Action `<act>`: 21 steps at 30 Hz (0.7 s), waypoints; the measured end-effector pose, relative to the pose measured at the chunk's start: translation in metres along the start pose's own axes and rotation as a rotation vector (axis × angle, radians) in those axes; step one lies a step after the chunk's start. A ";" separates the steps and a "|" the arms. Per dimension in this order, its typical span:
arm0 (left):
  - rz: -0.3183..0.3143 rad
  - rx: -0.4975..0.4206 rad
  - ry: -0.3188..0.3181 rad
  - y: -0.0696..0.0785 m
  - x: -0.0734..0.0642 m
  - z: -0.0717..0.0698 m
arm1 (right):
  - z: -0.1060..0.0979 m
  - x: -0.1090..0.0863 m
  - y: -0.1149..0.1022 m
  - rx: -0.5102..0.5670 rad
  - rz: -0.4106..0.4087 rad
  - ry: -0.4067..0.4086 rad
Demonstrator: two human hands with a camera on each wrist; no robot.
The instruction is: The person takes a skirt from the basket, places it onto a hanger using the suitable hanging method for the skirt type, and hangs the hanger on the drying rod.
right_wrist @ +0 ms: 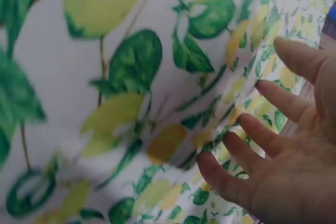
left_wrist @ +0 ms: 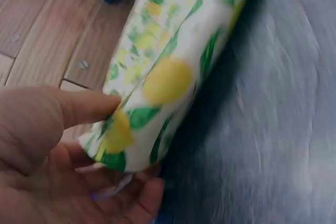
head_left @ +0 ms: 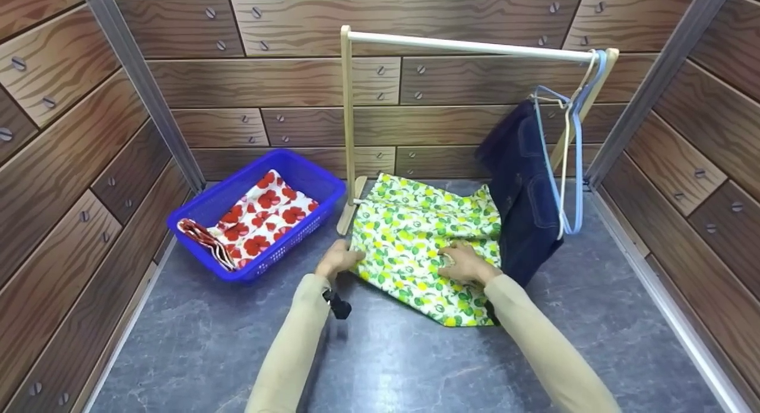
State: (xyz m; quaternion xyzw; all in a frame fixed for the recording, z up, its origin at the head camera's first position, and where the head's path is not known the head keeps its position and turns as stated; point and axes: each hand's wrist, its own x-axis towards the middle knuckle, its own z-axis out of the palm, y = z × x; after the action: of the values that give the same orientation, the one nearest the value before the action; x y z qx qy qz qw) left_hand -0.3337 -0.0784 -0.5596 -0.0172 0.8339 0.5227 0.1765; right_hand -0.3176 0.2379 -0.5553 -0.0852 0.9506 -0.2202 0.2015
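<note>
A white cloth (head_left: 404, 241) printed with yellow lemons and green leaves is spread on the grey floor, below the rack's bar. My left hand (head_left: 339, 259) pinches its left edge, thumb on top and fingers underneath, as the left wrist view shows at the fold with a large lemon (left_wrist: 168, 81). On the right part of the cloth rests my right hand (head_left: 466, 263). Its fingers (right_wrist: 262, 135) are spread and lightly bent, their tips against the printed fabric (right_wrist: 131, 66) and nothing gripped between them.
A blue plastic basket (head_left: 309, 238) at left holds a folded red-flowered cloth (head_left: 261, 217). The rack (head_left: 348, 116) carries a metal bar (head_left: 475, 45). At its right end hang blue and white hangers (head_left: 579, 164) beside a dark denim garment (head_left: 525, 193). Wood-patterned walls (head_left: 285, 80) enclose the floor.
</note>
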 end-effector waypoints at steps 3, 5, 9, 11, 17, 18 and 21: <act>0.110 -0.118 -0.031 0.003 0.003 0.004 | -0.002 -0.002 -0.001 -0.042 -0.009 -0.064; 0.150 -0.171 -0.022 0.004 0.003 0.006 | -0.001 -0.002 -0.003 -0.063 0.002 -0.095; 0.173 -0.169 0.012 0.011 -0.001 0.009 | -0.001 -0.003 -0.006 -0.070 0.024 -0.129; 0.195 -0.123 -0.024 0.014 -0.003 0.008 | -0.001 -0.004 -0.007 -0.074 0.036 -0.132; 0.206 0.122 -0.137 0.012 -0.007 -0.002 | 0.000 -0.005 -0.009 -0.118 0.031 -0.119; 0.193 0.168 -0.142 0.009 -0.007 -0.005 | 0.001 -0.006 -0.009 -0.125 0.026 -0.117; 0.139 0.261 -0.171 0.003 -0.011 -0.013 | 0.003 -0.005 -0.010 -0.141 0.010 -0.116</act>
State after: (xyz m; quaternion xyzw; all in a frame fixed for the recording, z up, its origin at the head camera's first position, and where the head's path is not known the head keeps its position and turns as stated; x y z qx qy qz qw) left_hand -0.3279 -0.0902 -0.5486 0.1084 0.8758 0.4204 0.2110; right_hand -0.3106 0.2289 -0.5513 -0.1069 0.9509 -0.1466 0.2507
